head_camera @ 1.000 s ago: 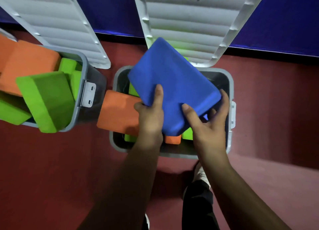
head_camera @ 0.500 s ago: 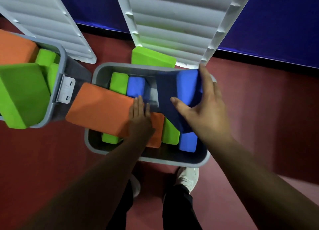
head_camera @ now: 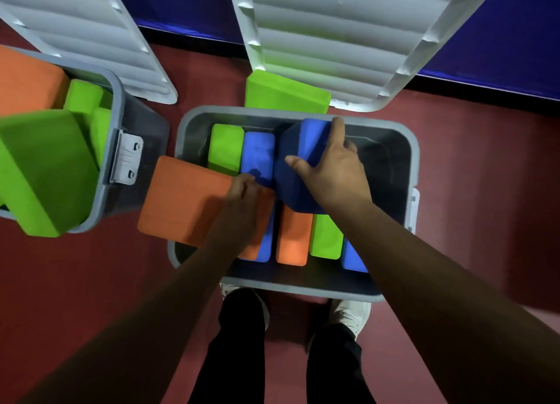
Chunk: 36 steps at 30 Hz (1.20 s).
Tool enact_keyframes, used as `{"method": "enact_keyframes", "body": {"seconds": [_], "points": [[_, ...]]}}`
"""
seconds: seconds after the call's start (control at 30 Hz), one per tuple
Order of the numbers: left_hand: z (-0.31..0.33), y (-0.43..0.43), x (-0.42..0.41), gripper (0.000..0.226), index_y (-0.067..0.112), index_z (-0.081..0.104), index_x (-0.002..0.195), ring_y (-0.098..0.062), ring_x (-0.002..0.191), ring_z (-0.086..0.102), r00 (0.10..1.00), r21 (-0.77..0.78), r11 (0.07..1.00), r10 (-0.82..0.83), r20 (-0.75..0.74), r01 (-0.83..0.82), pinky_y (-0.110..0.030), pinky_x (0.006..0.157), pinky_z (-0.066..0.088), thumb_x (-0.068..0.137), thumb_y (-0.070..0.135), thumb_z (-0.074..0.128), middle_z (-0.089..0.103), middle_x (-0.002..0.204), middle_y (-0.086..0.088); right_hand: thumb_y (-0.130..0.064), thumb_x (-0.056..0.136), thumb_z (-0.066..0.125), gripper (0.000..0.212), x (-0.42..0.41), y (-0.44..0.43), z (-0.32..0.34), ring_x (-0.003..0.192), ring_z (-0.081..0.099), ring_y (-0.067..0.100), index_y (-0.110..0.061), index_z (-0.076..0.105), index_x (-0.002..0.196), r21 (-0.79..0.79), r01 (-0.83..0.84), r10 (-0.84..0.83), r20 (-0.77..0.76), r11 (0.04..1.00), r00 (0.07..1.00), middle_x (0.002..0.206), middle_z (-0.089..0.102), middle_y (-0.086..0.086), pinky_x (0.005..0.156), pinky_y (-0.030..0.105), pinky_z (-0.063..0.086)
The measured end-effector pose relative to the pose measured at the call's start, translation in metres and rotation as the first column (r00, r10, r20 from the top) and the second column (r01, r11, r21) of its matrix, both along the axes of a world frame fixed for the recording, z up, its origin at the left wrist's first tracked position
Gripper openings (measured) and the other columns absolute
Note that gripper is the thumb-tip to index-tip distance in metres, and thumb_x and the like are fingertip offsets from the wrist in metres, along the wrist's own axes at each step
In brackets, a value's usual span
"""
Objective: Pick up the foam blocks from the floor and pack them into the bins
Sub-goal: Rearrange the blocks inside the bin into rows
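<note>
A grey bin (head_camera: pixel 412 173) stands on the floor below me, holding green, blue and orange foam blocks on edge. My right hand (head_camera: pixel 330 167) grips a large blue block (head_camera: pixel 294 188) that stands tilted inside the bin, fingers over its top edge and thumb on its face. My left hand (head_camera: pixel 245 197) rests with curled fingers on a big orange block (head_camera: pixel 181 200) that lies over the bin's left rim. Behind the bin a green block (head_camera: pixel 285 96) sticks up against the open lid.
A second grey bin (head_camera: pixel 118 106) at the left is heaped with green blocks (head_camera: pixel 48 167) and an orange block (head_camera: pixel 27 82). Two white ribbed lids (head_camera: pixel 339 34) lean back against a blue wall. My shoes (head_camera: pixel 351 312) stand just before the bin on the red floor.
The blue block went from flat above the bin to tilted down inside it. My left hand let go of it and moved onto the orange block; my right hand stayed on it.
</note>
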<state>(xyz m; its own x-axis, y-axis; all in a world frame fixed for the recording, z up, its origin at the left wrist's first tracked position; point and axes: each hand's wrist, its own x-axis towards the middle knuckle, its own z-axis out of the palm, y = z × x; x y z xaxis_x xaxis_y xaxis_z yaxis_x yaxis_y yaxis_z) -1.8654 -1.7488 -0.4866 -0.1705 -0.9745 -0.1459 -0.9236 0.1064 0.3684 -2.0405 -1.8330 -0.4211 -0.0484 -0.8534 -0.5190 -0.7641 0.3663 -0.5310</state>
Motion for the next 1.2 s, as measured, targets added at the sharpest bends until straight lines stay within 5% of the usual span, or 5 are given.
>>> {"method": "enact_keyframes", "body": {"seconds": [0.2,0.6,0.77,1.0,1.2], "points": [[-0.003,-0.015,0.032,0.047,0.008,0.062,0.116,-0.039,0.098,0.064,0.935,-0.055,0.961,0.276,0.224,-0.271,-0.048,0.085,0.05,0.101,0.038,0.029,0.064,0.112,-0.024,-0.044,0.098,0.054,0.087,0.03,-0.015,-0.052,0.117,0.054,0.047,-0.017,-0.004,0.158,0.075,0.0,0.0,0.011,0.997,1.0,0.144,0.036,0.029,0.093,0.043,0.042],[-0.006,-0.022,0.085,0.077,0.013,0.056,0.125,-0.036,0.115,0.049,0.959,-0.041,0.982,0.189,0.211,-0.185,-0.045,0.094,0.036,0.062,0.053,0.073,0.052,0.131,-0.013,-0.045,0.095,0.06,0.093,0.072,-0.016,-0.129,0.122,0.05,0.043,-0.017,-0.002,0.159,0.206,0.051,-0.03,-0.102,0.977,0.994,0.146,0.03,0.026,0.103,0.044,0.038],[0.007,-0.019,0.087,0.105,0.009,0.042,0.137,-0.038,0.129,0.044,0.796,-0.058,0.85,0.512,0.323,-0.524,-0.05,0.1,0.037,0.055,0.068,0.073,0.044,0.14,-0.019,-0.032,0.095,0.058,0.057,0.085,0.052,-0.067,0.114,0.047,0.047,0.007,0.044,0.133,-0.088,0.02,-0.025,-0.056,0.996,0.998,0.123,0.048,0.03,0.1,0.05,0.038],[0.011,-0.007,0.093,0.111,0.009,0.043,0.141,-0.038,0.095,0.058,0.666,-0.071,0.723,0.666,0.335,-0.687,-0.046,0.078,0.046,0.059,0.083,0.057,0.057,0.107,-0.019,-0.07,0.064,0.073,0.085,0.103,0.079,-0.05,0.111,0.06,0.025,-0.017,0.045,0.124,0.482,0.29,-0.454,0.268,0.827,0.85,0.127,0.059,0.009,0.097,0.044,0.051],[0.043,-0.012,0.08,0.078,0.028,0.042,0.133,-0.019,0.12,0.055,0.55,0.309,0.611,0.791,-0.268,-0.729,-0.039,0.106,0.042,0.074,0.076,0.058,0.057,0.129,0.0,-0.047,0.072,0.08,0.06,0.056,0.059,0.037,0.095,0.061,0.017,-0.039,0.039,0.116,0.102,0.314,-0.326,0.431,0.944,0.841,0.114,0.058,0.001,0.087,0.045,0.055]]}}
